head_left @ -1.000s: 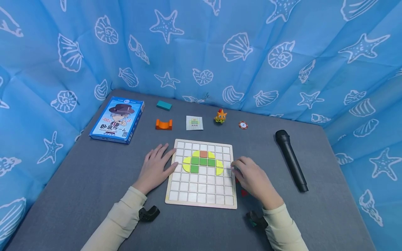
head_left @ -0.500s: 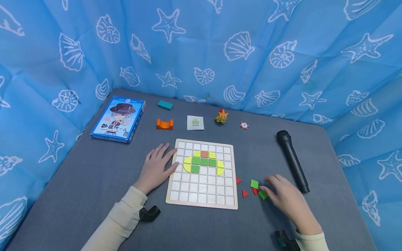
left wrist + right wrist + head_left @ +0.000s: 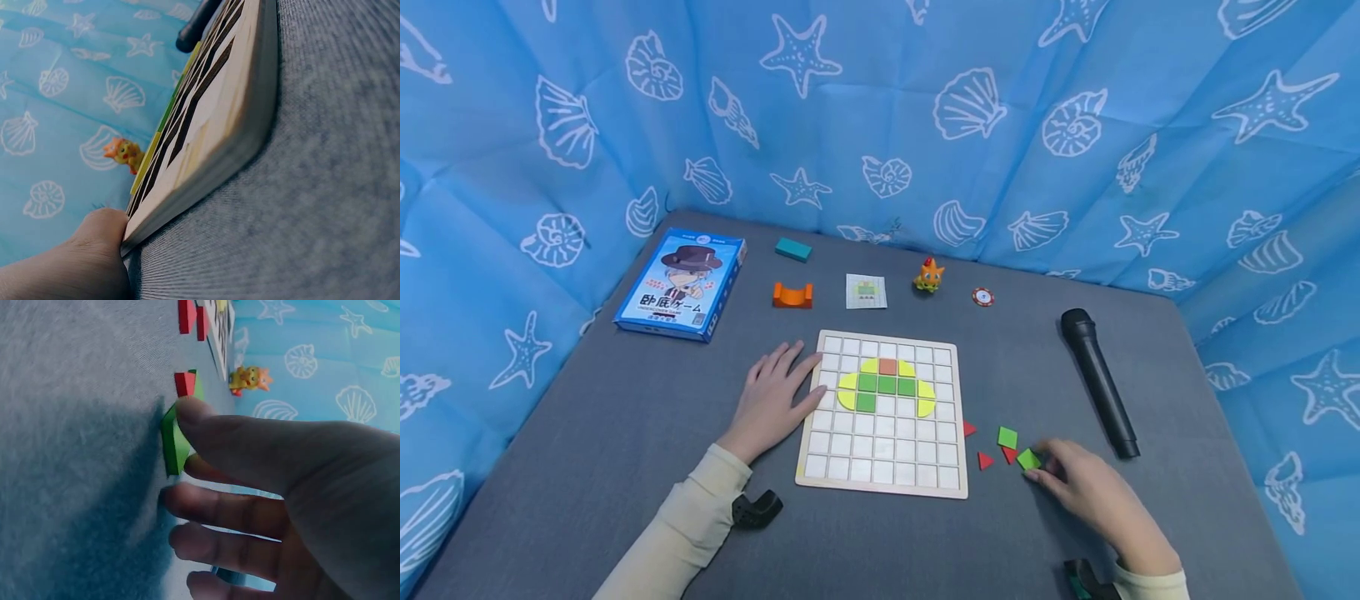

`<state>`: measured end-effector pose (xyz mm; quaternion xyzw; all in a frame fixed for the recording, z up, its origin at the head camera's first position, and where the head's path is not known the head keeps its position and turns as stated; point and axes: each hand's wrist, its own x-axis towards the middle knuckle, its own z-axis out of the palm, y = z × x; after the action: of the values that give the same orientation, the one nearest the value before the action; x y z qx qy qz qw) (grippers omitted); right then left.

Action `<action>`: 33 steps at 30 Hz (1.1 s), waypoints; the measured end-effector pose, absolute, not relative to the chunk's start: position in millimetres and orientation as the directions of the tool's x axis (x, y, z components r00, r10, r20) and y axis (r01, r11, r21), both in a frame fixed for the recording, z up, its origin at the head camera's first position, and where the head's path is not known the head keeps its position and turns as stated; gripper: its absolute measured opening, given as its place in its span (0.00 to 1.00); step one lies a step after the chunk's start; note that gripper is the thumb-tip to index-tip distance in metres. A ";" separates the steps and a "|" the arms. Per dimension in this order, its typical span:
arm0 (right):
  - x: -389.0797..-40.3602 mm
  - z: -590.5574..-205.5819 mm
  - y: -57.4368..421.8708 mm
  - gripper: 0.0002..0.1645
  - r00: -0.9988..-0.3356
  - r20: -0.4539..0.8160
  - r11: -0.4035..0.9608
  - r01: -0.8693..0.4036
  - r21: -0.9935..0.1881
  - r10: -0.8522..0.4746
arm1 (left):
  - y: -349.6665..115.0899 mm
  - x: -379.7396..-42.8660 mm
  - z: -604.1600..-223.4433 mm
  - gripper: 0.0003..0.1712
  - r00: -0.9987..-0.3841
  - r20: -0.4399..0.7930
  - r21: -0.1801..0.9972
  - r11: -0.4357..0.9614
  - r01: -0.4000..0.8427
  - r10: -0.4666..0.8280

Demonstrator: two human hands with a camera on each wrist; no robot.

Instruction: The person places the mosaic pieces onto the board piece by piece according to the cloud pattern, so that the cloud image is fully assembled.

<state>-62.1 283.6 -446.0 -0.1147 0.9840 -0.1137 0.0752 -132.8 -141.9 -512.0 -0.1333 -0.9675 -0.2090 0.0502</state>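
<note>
A white grid board (image 3: pixel 882 450) with a wooden rim lies mid-table. On it, yellow quarter-round tiles (image 3: pixel 927 389), several green square tiles (image 3: pixel 887 385) and an orange square tile (image 3: pixel 887 367) form an arched shape. My left hand (image 3: pixel 772 406) lies with spread fingers on the table, its thumb and index tip touching the board's left rim. Right of the board, my right hand (image 3: pixel 1086 487) pinches a loose green square tile (image 3: pixel 178 440) between thumb and index finger. Close by lie another green tile (image 3: pixel 1007 437) and red triangular tiles (image 3: pixel 985 461), one against the board's edge.
Behind the board are a printed pattern card (image 3: pixel 866 292), an orange arch block (image 3: pixel 793 296), a teal block (image 3: pixel 793 249), a chick-like figurine (image 3: pixel 928 275) and a poker chip (image 3: pixel 982 297). A blue game box (image 3: pixel 681 285) lies far left, a black microphone (image 3: pixel 1099 383) right.
My right hand has moved from the board's right edge out to the loose tiles, and its thumb and index finger have come together on a green tile. The left hand stays put.
</note>
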 end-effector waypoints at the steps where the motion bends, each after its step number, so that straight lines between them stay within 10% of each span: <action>1: -62.2 -445.6 282.4 0.15 -0.963 -0.119 0.946 -0.209 -0.247 -0.243 | -141.8 -132.8 -511.7 0.34 -0.959 0.155 0.389 0.878 0.280 0.237; 33: -79.2 -464.8 271.0 0.15 -0.952 0.091 0.918 -0.306 -0.252 -0.292 | -140.2 -132.0 -508.5 0.34 -0.965 0.133 0.393 0.881 0.263 0.228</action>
<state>-79.2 271.0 -464.8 -0.1527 0.9790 -0.1326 -0.0260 -132.0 -140.2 -508.5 -0.1266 -0.9690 -0.2082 0.0414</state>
